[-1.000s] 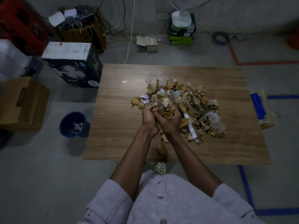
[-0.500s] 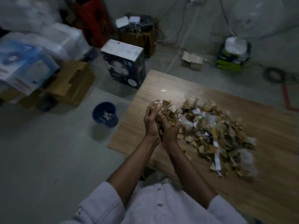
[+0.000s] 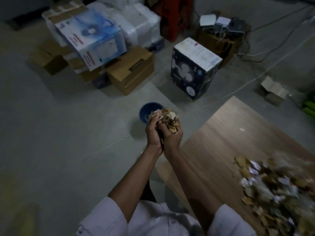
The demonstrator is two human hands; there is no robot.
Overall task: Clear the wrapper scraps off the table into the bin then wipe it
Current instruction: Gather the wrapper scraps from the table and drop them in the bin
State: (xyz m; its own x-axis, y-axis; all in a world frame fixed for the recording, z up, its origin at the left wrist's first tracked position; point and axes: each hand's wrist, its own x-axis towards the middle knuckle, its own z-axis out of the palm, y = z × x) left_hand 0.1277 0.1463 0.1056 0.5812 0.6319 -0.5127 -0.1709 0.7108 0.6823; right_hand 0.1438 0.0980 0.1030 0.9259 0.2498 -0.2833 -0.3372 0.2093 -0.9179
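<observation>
My left hand (image 3: 152,133) and my right hand (image 3: 171,136) are pressed together and cup a handful of brown and white wrapper scraps (image 3: 168,118). The handful hangs off the table's left side, just in front of the blue bin (image 3: 144,111) on the floor, which has a few scraps inside. A big pile of wrapper scraps (image 3: 272,186) lies blurred on the wooden table (image 3: 226,133) at the lower right.
A dark fan box (image 3: 192,68) stands on the floor behind the bin. Stacked cardboard boxes (image 3: 129,70) and a blue-white box (image 3: 92,40) lie at the back left. Cables (image 3: 247,82) run across the grey floor. A small open carton (image 3: 272,91) sits beyond the table.
Both hands lifted a handful off the pile and carried it left, past the table edge to the bin. The view swung left with them.
</observation>
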